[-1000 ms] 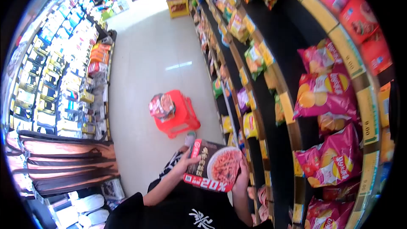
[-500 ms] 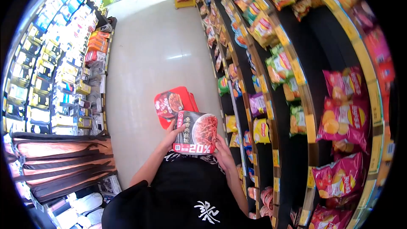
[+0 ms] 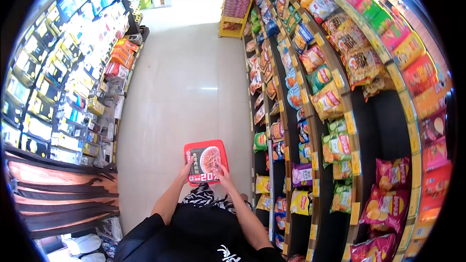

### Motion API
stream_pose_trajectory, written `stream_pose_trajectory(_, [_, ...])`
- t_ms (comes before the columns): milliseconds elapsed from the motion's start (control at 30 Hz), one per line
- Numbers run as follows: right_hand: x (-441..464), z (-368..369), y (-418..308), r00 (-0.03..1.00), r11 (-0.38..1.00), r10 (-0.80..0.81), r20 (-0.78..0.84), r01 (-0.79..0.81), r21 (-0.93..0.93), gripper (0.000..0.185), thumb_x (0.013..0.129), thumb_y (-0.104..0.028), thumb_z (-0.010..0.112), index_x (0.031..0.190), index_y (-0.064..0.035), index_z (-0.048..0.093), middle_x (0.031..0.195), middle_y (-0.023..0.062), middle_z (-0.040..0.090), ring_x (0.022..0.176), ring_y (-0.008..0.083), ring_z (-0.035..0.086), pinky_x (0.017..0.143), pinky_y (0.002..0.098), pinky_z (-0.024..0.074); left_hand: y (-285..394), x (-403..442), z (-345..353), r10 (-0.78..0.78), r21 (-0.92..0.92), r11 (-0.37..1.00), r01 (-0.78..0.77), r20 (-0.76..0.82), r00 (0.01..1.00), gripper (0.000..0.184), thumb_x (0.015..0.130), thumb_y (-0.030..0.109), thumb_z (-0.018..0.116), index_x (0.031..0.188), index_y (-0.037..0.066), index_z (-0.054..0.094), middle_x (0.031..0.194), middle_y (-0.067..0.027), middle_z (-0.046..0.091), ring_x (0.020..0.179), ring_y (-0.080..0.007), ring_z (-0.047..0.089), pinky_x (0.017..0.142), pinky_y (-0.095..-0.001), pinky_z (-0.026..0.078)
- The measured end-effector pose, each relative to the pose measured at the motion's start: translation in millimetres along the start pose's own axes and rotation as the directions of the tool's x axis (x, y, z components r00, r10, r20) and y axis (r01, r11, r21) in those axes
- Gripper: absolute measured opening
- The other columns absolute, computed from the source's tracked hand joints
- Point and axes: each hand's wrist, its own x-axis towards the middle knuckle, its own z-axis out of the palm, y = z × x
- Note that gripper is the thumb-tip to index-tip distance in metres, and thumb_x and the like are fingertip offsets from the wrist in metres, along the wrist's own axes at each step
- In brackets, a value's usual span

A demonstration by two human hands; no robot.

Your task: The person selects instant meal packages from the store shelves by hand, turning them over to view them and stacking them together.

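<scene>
In front of my body I hold a boxed rice meal [image 3: 196, 157] with a black label, a dish of shredded food pictured on it and a large "20%". A red border [image 3: 208, 143] shows around the label; it looks like a second red box lying underneath, but I cannot see its face. My left hand [image 3: 185, 172] grips the left edge, its fingers partly hidden below. Across the lower right corner lies my right hand [image 3: 224, 178], fingers bent over the label and touching it.
To my right run long shelves with chip bags [image 3: 383, 208] and other snack packets [image 3: 335, 145]. Hanging packaged goods [image 3: 36, 97] line the left side, above striped orange and black cloth [image 3: 63, 189]. A yellow display stand [image 3: 232, 26] stands ahead beside the tiled aisle [image 3: 170, 77].
The black-labelled box has come into line over the red one, which stuck out at the upper left before. Both hands moved slightly lower and left. My view has tilted up along the aisle.
</scene>
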Motion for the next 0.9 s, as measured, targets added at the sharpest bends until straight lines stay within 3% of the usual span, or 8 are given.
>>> stream_pose_trajectory(133, [20.4, -6.0, 21.8, 0.994, 0.985, -0.100, 0.046, 0.105, -0.134, 0.053, 0.087, -0.021, 0.060, 0.132, -0.0001, 0.040, 0.132, 0.0115, 0.045, 0.123, 0.0183, 0.039, 0.103, 0.0294, 0.0298, -3.5, 0.6, 6.4, 0.017, -0.044, 0.999, -0.020, -0.077, 0.997, 0.042, 0.090, 0.028, 0.055, 0.122, 0.004, 0.044, 0.102, -0.0108, 0.062, 0.082, -0.0216, 0.065, 0.070, -0.0380, 0.057])
stream_pose_trajectory(233, [21.2, -7.7, 7.2, 0.999, 0.986, 0.048, -0.021, -0.044, 0.161, 0.053, 0.088, -0.021, 0.058, 0.133, 0.0001, 0.038, 0.133, 0.0114, 0.043, 0.124, 0.0191, 0.038, 0.104, 0.0296, 0.0288, 5.8, 0.9, 11.9, 0.031, -0.034, 0.999, -0.035, -0.099, 0.995, 0.044, 0.089, 0.027, 0.056, 0.123, 0.002, 0.044, 0.103, -0.0122, 0.061, 0.085, -0.0230, 0.064, 0.073, -0.0398, 0.056])
stream_pose_trajectory(267, [25.5, -9.6, 12.3, 0.999, 0.982, -0.040, 0.005, 0.038, 0.187, 0.054, 0.089, -0.020, 0.056, 0.135, -0.0001, 0.036, 0.135, 0.0113, 0.041, 0.125, 0.0189, 0.038, 0.104, 0.0300, 0.0282, 4.0, 1.9, 13.3, 0.043, -0.021, 0.999, -0.046, -0.140, 0.989, 0.045, 0.088, 0.028, 0.057, 0.122, 0.001, 0.044, 0.103, -0.0126, 0.061, 0.086, -0.0229, 0.064, 0.074, -0.0398, 0.056])
stream_pose_trajectory(467, [20.6, -9.0, 15.6, 0.999, 0.928, -0.035, 0.025, 0.041, -0.369, 0.059, 0.089, -0.027, 0.057, 0.136, -0.0002, 0.033, 0.140, 0.0186, 0.033, 0.131, 0.0271, 0.030, 0.108, 0.0357, 0.0236, 10.9, 6.4, 13.2, 0.179, 0.384, 0.917, -0.108, -0.155, 0.972, 0.053, 0.085, 0.036, 0.062, 0.121, 0.001, 0.046, 0.103, -0.0099, 0.060, 0.087, -0.0167, 0.061, 0.073, -0.0318, 0.053])
stream_pose_trajectory(567, [13.2, -9.4, 18.7, 0.992, 0.873, -0.088, 0.087, 0.119, -0.473, 0.062, 0.088, -0.028, 0.057, 0.137, -0.0009, 0.032, 0.141, 0.0229, 0.029, 0.132, 0.0322, 0.027, 0.109, 0.0377, 0.0214, 8.0, 14.1, -0.1, 0.179, 0.417, 0.900, -0.124, -0.096, 0.979, 0.052, 0.083, 0.036, 0.064, 0.119, 0.002, 0.049, 0.104, -0.0100, 0.061, 0.089, -0.0158, 0.060, 0.078, -0.0312, 0.050])
stream_pose_trajectory(733, [10.5, -10.2, 28.1, 0.962, 0.823, -0.195, 0.190, 0.266, -0.501, 0.074, 0.084, -0.019, 0.058, 0.143, -0.0034, 0.016, 0.140, 0.0267, 0.029, 0.130, 0.0362, 0.030, 0.106, 0.0384, 0.0260, 17.2, 8.5, 5.3, 0.128, 0.470, 0.882, -0.028, -0.182, 0.975, 0.053, 0.082, 0.039, 0.064, 0.117, 0.001, 0.052, 0.101, -0.0100, 0.063, 0.087, -0.0160, 0.061, 0.077, -0.0309, 0.050])
stream_pose_trajectory(833, [8.7, -7.8, 29.9, 0.943, 0.775, -0.282, 0.174, 0.331, -0.539, 0.073, 0.082, -0.022, 0.057, 0.143, -0.0090, 0.018, 0.129, 0.0292, 0.042, 0.117, 0.0396, 0.045, 0.098, 0.0406, 0.0361, 15.2, 9.2, 2.1, 0.152, 0.512, 0.858, -0.044, -0.170, 0.974, 0.053, 0.082, 0.041, 0.064, 0.116, 0.001, 0.055, 0.100, -0.0101, 0.063, 0.086, -0.0162, 0.062, 0.076, -0.0309, 0.050])
stream_pose_trajectory(900, [5.1, -12.7, 25.3, 0.986, 0.772, -0.061, 0.157, 0.146, -0.619, 0.075, 0.082, -0.025, 0.057, 0.144, -0.0132, 0.015, 0.119, 0.0288, 0.049, 0.109, 0.0406, 0.051, 0.092, 0.0428, 0.0404, 16.2, 8.2, 3.6, 0.190, 0.573, 0.816, -0.072, -0.149, 0.970, 0.053, 0.082, 0.042, 0.064, 0.114, 0.001, 0.056, 0.100, -0.0103, 0.063, 0.085, -0.0162, 0.062, 0.076, -0.0309, 0.050])
